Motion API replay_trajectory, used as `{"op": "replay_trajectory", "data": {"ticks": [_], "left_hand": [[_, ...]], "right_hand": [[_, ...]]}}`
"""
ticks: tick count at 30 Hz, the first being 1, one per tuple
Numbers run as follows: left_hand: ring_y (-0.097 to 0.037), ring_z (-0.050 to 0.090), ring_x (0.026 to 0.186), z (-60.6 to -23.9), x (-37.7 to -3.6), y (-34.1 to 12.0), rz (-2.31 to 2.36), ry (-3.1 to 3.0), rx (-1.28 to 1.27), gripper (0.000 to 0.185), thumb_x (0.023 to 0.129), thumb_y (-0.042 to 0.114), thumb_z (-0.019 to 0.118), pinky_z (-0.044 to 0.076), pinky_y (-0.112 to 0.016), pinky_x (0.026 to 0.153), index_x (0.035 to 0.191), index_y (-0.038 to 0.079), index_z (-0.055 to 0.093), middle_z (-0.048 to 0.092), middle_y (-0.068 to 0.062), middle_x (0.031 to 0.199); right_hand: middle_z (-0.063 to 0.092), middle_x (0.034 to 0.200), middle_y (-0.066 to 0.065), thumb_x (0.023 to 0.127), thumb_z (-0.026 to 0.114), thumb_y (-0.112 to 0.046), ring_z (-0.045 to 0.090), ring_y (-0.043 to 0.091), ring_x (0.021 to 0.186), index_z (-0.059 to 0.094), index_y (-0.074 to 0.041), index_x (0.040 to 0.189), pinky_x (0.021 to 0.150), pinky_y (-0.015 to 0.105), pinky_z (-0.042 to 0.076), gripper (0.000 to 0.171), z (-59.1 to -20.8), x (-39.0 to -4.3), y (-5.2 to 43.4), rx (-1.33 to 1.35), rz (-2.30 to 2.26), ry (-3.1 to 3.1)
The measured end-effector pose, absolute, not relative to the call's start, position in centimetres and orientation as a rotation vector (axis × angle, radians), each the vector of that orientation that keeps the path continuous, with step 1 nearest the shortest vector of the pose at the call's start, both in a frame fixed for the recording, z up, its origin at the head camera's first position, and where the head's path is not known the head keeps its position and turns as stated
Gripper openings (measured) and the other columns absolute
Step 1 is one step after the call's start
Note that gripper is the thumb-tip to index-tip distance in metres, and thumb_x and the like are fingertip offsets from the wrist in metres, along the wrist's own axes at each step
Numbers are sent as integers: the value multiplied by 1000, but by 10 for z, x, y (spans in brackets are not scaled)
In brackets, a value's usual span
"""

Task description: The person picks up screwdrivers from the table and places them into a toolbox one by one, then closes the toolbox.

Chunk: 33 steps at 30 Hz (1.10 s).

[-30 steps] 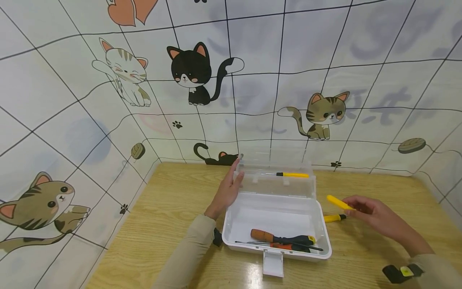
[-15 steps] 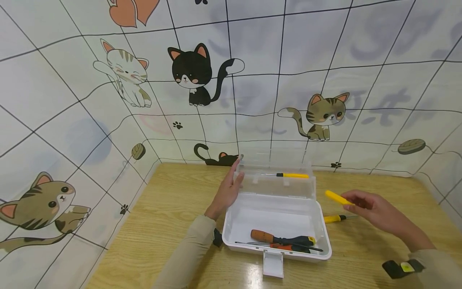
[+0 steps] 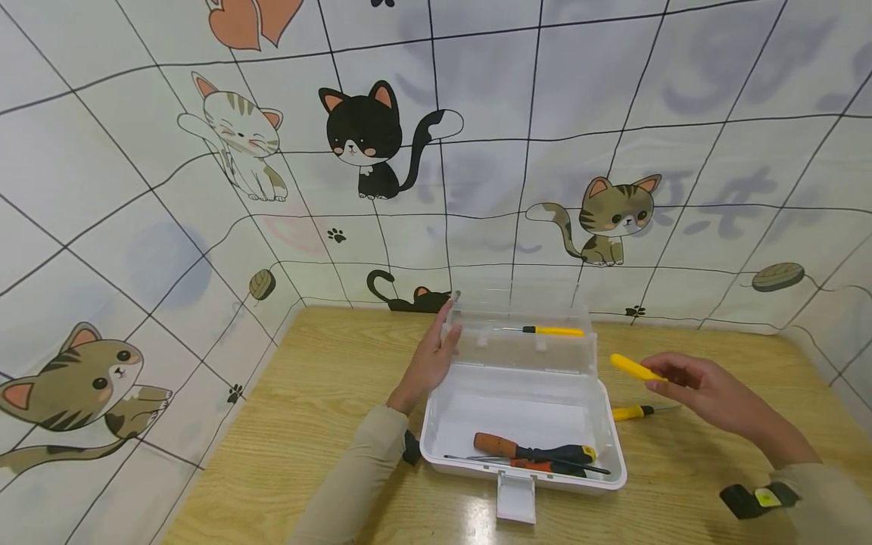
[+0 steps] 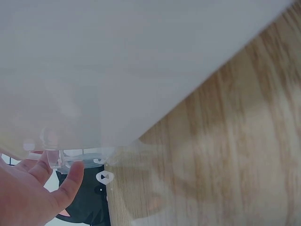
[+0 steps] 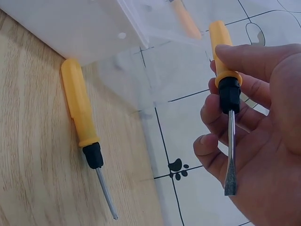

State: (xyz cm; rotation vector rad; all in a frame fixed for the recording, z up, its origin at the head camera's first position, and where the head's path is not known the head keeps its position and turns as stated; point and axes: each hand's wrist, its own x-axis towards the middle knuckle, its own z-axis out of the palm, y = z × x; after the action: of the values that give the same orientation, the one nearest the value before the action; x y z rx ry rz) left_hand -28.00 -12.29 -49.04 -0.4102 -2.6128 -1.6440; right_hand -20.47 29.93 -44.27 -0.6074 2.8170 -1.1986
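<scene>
My right hand (image 3: 708,393) pinches a yellow flat-head screwdriver (image 5: 221,56) by its handle, above the table to the right of the toolbox. Its bare blade points toward the wrist in the right wrist view. Below it, a second yellow screwdriver (image 5: 81,103) lies on the table beside the box wall. The white toolbox (image 3: 429,431) stands open, its clear lid (image 3: 518,354) tilted back. At the lid's left edge my left hand (image 3: 431,356) holds on, thumb in front and fingers behind. Another yellow screwdriver (image 3: 557,331) shows at the lid.
Inside the box's front lie a wooden-handled tool (image 3: 495,444), a screwdriver with an orange and black handle (image 3: 534,465) and a black handle with a yellow end (image 3: 575,453). The latch (image 3: 515,498) hangs at the front. A cat-patterned wall sheet (image 3: 490,174) rises behind the table (image 3: 306,393).
My right hand has lifted slightly and shifted a little left with the screwdriver, uncovering more of the shaft of the one on the table. The left hand stays at the lid.
</scene>
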Motion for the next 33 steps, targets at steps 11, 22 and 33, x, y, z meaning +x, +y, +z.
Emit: {"op": "replay_trajectory", "data": {"ticks": [11,22,33], "left_hand": [[-37,68,101,-488,-280,-123,-1656,-2604,-418,63,105,52,37,45,-58,100,160,31,16,24,-5,163],[-34,68,102,-490,-280,-123,-1641,-2614,-418,62,104,54,36,45,-57,99,159,34,15,25,-4,163],[-34,67,103,-489,-279,-123,-1631,-2624,-413,62,104,54,36,47,-56,97,160,34,14,26,-4,162]], "right_hand": [[64,109,9,96,66,-11,57,4,84,64,-2,120,70,21,53,26,-435,-208,293,-578,-1182,2805],[66,103,-2,96,65,-6,58,7,83,63,-3,122,67,24,52,26,-433,-209,290,-682,-1240,2789],[66,102,-4,96,65,-7,59,6,84,63,-5,121,67,23,52,25,-427,-214,284,-720,-1241,2799]]}}
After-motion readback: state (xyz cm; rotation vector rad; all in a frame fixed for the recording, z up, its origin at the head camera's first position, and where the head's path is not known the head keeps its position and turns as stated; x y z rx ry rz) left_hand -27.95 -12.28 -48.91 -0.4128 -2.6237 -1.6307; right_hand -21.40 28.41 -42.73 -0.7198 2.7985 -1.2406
